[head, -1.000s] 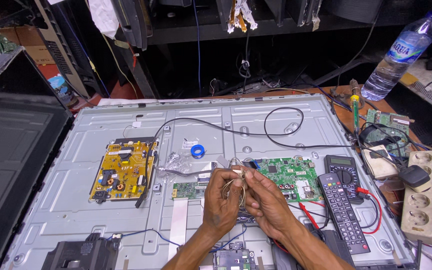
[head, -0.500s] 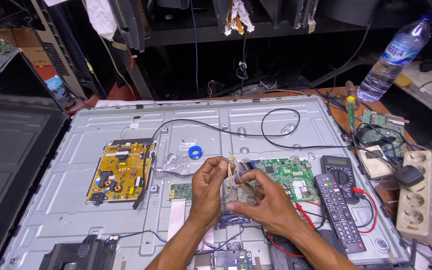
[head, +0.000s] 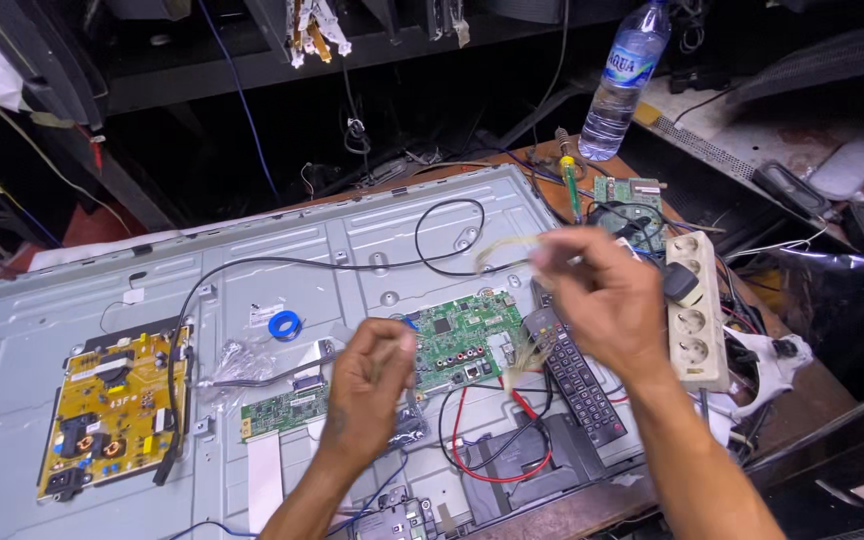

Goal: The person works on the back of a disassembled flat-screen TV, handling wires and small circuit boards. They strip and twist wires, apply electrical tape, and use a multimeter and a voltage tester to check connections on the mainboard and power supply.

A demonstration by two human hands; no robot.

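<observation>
**Hands split apart, thin strip stretched out over the panel**

A sec ago I have both hands bunched together low over the green main board point(head: 460, 338), fingers working sth small between them. Now they're apart: right hand point(head: 602, 300) is up and off toward the right edge of the metal back panel point(head: 72, 290), left hand point(head: 374, 385) stays low near the front edge. Right hand is pinched shut on a thin, pale, see-through strip point(head: 502, 248); it's motion-blurred, so can't tell if it's tape or film. Left hand is curled, fingertips closed, but can't tell if it holds the other end or just bits of it. I judge the strip has come free or got pulled out long, so the work in hand is past the fiddly fingertip stage. View has also swung, panel sits more slanted now.

Packages, labels, signs:
- Clear plastic water bottle point(head: 624, 82), blue-and-white label band, blue cap, standing beyond the panel's far right corner.
- Small white rectangular sticker point(head: 264, 315) mid-panel, just left of a blue tape ring point(head: 285, 324).
- Another small white sticker point(head: 132, 296) near the yellow power board point(head: 114, 412) at the left edge.
- Crinkled clear plastic bag point(head: 242, 362) mid-panel, btw the two boards.
- White power strip point(head: 694, 310) and black remote point(head: 574, 372) at the right edge, by my right wrist.
</observation>
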